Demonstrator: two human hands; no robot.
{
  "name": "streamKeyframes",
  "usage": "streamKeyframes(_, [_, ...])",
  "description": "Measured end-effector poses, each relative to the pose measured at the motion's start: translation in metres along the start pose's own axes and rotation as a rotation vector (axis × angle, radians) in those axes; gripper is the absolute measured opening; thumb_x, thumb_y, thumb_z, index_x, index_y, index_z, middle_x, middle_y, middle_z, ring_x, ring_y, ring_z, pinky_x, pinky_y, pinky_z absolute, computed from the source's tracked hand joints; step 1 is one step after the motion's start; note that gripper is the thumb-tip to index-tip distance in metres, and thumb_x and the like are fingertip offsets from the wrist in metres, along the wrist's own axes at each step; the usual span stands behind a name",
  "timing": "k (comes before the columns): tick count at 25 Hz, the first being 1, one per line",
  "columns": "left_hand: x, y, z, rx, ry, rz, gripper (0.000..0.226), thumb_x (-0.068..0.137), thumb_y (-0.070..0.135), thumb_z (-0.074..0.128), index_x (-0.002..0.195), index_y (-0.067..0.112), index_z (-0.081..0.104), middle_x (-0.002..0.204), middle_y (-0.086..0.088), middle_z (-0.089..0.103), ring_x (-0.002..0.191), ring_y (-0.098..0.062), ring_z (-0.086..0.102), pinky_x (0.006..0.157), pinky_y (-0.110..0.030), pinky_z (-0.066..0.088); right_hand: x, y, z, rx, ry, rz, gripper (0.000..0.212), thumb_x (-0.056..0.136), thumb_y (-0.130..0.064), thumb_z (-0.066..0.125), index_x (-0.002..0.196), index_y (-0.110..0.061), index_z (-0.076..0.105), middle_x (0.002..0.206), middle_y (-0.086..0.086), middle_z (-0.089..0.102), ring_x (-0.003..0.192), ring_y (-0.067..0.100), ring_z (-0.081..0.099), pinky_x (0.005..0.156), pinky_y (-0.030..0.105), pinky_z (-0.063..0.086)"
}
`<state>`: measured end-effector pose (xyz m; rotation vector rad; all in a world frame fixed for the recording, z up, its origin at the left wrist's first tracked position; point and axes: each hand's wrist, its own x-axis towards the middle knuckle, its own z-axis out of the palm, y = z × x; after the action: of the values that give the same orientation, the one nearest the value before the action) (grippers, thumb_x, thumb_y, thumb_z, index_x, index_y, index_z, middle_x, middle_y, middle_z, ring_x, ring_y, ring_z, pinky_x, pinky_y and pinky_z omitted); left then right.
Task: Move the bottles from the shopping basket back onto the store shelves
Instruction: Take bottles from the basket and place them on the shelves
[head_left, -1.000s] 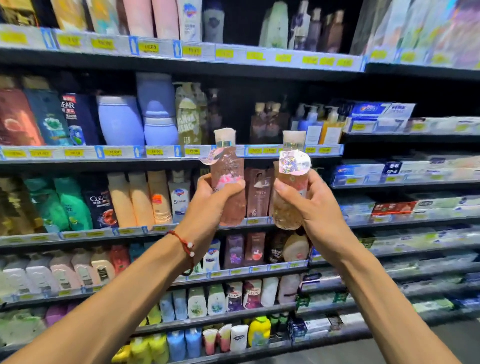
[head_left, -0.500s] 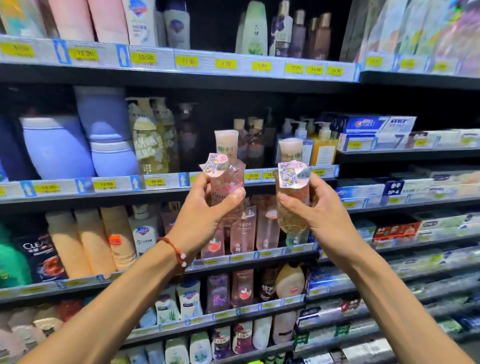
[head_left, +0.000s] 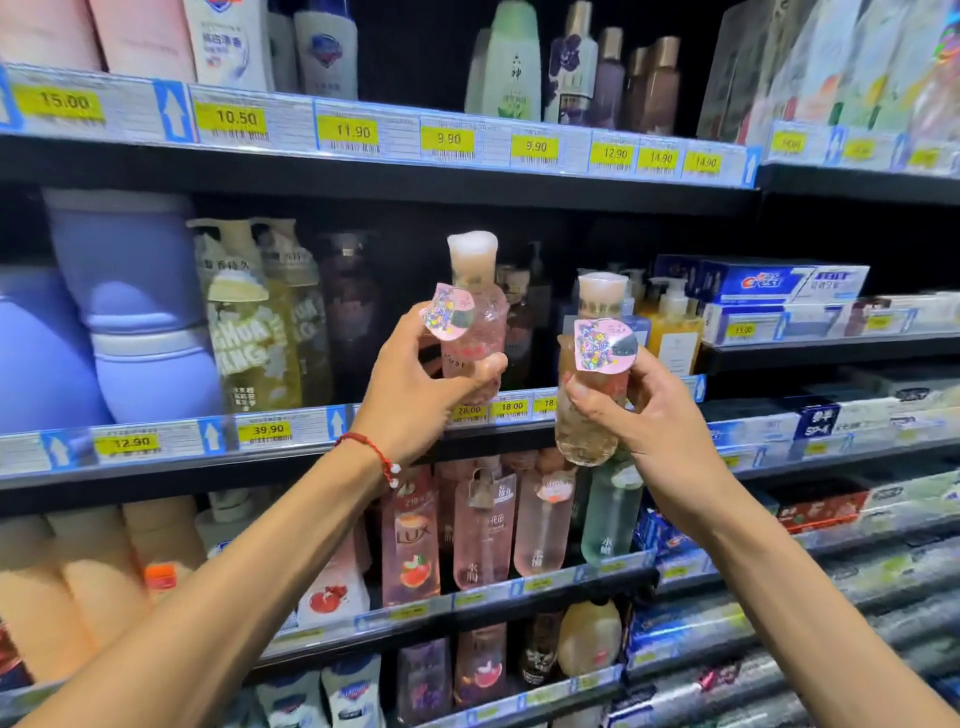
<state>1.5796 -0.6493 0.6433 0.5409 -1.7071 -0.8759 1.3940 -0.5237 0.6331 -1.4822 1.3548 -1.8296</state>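
Observation:
My left hand (head_left: 415, 384) grips a clear pink bottle (head_left: 475, 312) with a beige cap and a shiny round hang tag. It is held upright in front of a dark gap on the second shelf (head_left: 291, 431). My right hand (head_left: 644, 421) grips a second bottle (head_left: 589, 410), clear and yellowish, with the same cap and tag. That one is a little lower, level with the shelf's price rail. Neither bottle touches the shelf. The shopping basket is out of view.
Big lilac jugs (head_left: 135, 312) and yellowish pump bottles (head_left: 249, 322) fill the shelf's left part. An amber pump bottle (head_left: 670, 327) and toothpaste boxes (head_left: 779, 283) stand to the right. Pink bottles (head_left: 483, 530) line the shelf below, more bottles (head_left: 519, 67) the shelf above.
Both hands have risen and moved closer to the shelves with their bottles. The pink bottle has gone from the lower shelf's level up to the gap on the second shelf.

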Motion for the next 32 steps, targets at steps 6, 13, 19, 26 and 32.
streamKeyframes(6, [0.031,-0.03,0.013,0.16,0.107,-0.024,0.061,0.074,0.041,0.089,0.128,0.023,0.064,0.119,0.01,0.072,0.11,-0.006,0.067,0.095,-0.018,0.053,0.016,0.01,-0.006,0.025,0.03,0.004,0.046,0.077,-0.033,0.078,0.12,-0.021,0.069,0.109,-0.003,0.079,0.103,0.013,0.074,0.088,0.033,0.059])
streamKeyframes(13, [0.038,-0.04,0.016,0.466,0.083,-0.097,0.05,0.074,0.056,0.084,0.116,0.032,0.069,0.105,0.016,0.07,0.099,-0.012,0.065,0.089,-0.032,0.051,0.025,0.021,-0.002,-0.013,-0.002,0.003,0.054,0.075,-0.036,0.078,0.125,-0.019,0.068,0.11,-0.008,0.079,0.103,0.006,0.073,0.089,0.026,0.058])
streamKeyframes(19, [0.043,-0.046,0.014,0.634,-0.001,-0.129,0.055,0.07,0.067,0.081,0.109,0.03,0.068,0.1,0.012,0.073,0.094,-0.018,0.068,0.083,-0.035,0.054,0.03,0.03,0.009,-0.028,-0.005,-0.022,0.053,0.081,-0.031,0.077,0.131,-0.016,0.066,0.116,-0.006,0.078,0.109,0.008,0.072,0.085,0.02,0.057])
streamKeyframes(26, [0.044,-0.04,0.015,0.691,-0.017,-0.219,0.063,0.065,0.072,0.081,0.106,0.029,0.059,0.095,0.01,0.063,0.102,-0.026,0.064,0.074,-0.032,0.041,0.03,0.035,0.012,-0.004,0.048,-0.011,0.049,0.083,-0.029,0.077,0.129,-0.015,0.067,0.113,-0.007,0.078,0.106,0.006,0.073,0.08,0.016,0.056])
streamKeyframes(32, [0.039,-0.034,0.02,0.761,-0.034,-0.211,0.071,0.067,0.075,0.078,0.111,0.024,0.055,0.109,0.003,0.068,0.106,-0.029,0.064,0.075,-0.036,0.042,0.025,0.035,0.01,0.0,0.117,-0.015,0.034,0.091,-0.012,0.075,0.124,-0.008,0.067,0.101,-0.01,0.079,0.094,0.0,0.072,0.075,0.013,0.054])
